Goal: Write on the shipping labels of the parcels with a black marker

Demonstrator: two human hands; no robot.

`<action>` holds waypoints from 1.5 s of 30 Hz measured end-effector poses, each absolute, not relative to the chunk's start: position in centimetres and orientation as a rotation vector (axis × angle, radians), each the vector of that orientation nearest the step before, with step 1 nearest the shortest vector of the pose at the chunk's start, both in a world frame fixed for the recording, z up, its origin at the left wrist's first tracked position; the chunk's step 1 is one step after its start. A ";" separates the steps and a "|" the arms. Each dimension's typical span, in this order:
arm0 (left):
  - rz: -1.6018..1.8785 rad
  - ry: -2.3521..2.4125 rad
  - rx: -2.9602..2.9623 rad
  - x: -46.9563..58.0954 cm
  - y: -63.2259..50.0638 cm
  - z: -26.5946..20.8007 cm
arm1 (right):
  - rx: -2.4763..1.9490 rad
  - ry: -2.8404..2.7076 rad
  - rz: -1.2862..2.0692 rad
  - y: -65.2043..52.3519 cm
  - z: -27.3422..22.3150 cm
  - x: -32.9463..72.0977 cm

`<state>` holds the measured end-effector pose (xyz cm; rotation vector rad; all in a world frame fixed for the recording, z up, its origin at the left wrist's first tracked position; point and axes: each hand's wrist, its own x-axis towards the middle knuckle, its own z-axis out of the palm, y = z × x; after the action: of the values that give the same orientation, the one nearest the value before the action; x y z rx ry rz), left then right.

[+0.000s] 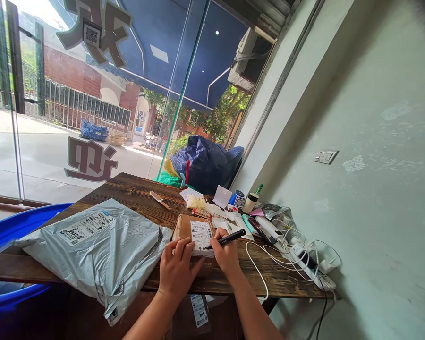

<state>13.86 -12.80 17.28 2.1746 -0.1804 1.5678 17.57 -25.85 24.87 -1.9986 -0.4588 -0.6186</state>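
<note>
A small brown cardboard box (184, 226) sits near the table's front edge with a white printed shipping label (200, 232) on top. My left hand (177, 267) grips the box's near left side, fingers bent over the top and thumb along the front. In my right hand (226, 252) is a black marker pen (230, 237), its tip at the lower part of the label, where dark handwritten marks show. Left of the box, a large grey plastic mailer bag (120, 241) with its own label lies partly over the table edge.
A knife (160, 199) lies behind the mailer. Papers, a blue can (236, 199) and a jar (250, 203) stand at the back right. White cables (269, 255) tangle around a power strip (320, 278). A blue tub (17, 226) is at left; another labelled parcel (199, 309) is below the table.
</note>
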 end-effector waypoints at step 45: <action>1.331 0.053 2.729 12.4 -7.3 7.5 | -1.341 -0.328 0.029 -8.4 20.2 15.3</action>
<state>12.37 -7.25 7.49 2.7286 0.0531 1.3313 15.34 -8.43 20.17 -1.3409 -0.3284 0.0290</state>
